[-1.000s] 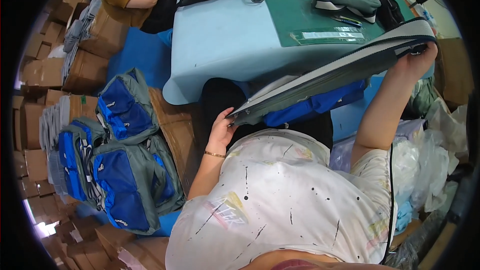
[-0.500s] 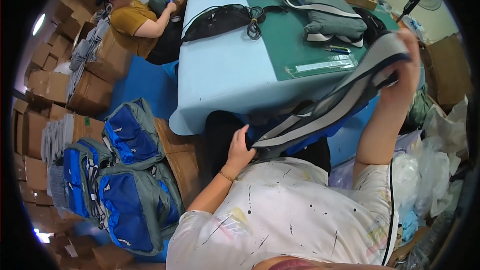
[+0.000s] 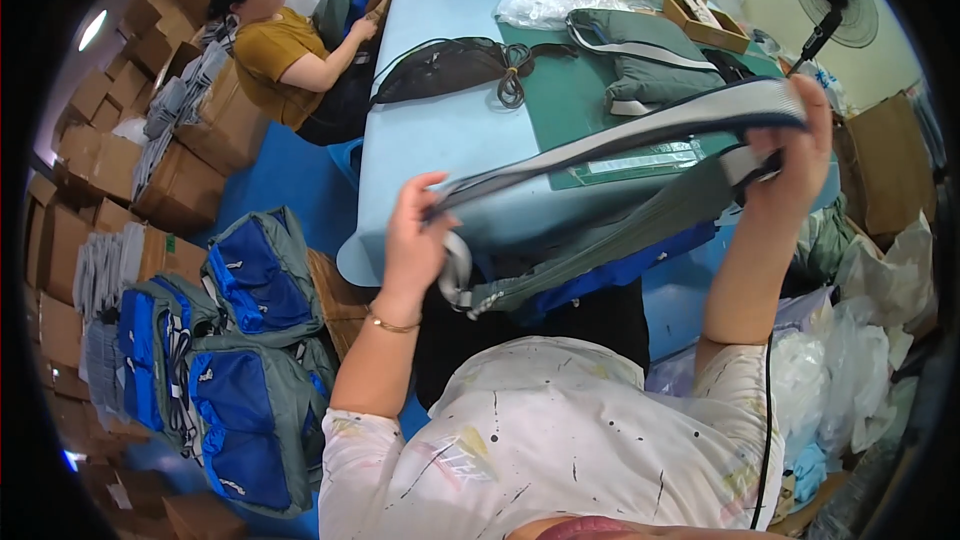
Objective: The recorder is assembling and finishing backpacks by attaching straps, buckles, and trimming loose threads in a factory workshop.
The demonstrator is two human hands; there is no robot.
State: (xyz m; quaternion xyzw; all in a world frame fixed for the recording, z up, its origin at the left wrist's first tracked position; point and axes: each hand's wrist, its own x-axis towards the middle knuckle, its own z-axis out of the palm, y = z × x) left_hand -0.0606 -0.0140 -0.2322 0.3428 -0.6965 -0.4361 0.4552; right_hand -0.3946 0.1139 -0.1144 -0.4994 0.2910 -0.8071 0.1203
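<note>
In front of my chest I hold up a grey-green and blue fabric bag (image 3: 625,215), its blue part hanging lowest. A pale grey padded strap (image 3: 620,137) with navy edging stretches across above it, over the table's near edge. My right hand (image 3: 797,145) is closed around the strap's right end, next to the bag's upper right corner. Raised at the other end, my left hand (image 3: 413,240) pinches the strap between thumb and fingers. A loop of light webbing (image 3: 457,268) hangs beside that hand at the bag's lower left.
A light blue table (image 3: 455,155) carries a green cutting mat (image 3: 545,105), a folded grey-green bag (image 3: 650,65), a black pouch (image 3: 440,75) with a cord, and a wooden tray (image 3: 715,30). Finished-looking blue-grey bags (image 3: 235,410) stand at left. Another person (image 3: 285,55) sits beyond; plastic bags (image 3: 850,340) lie right.
My left hand has risen from near my waist to the table edge, lifting the strap's left end. The strap now stretches nearly level, and the bag's grey-green panel shows more.
</note>
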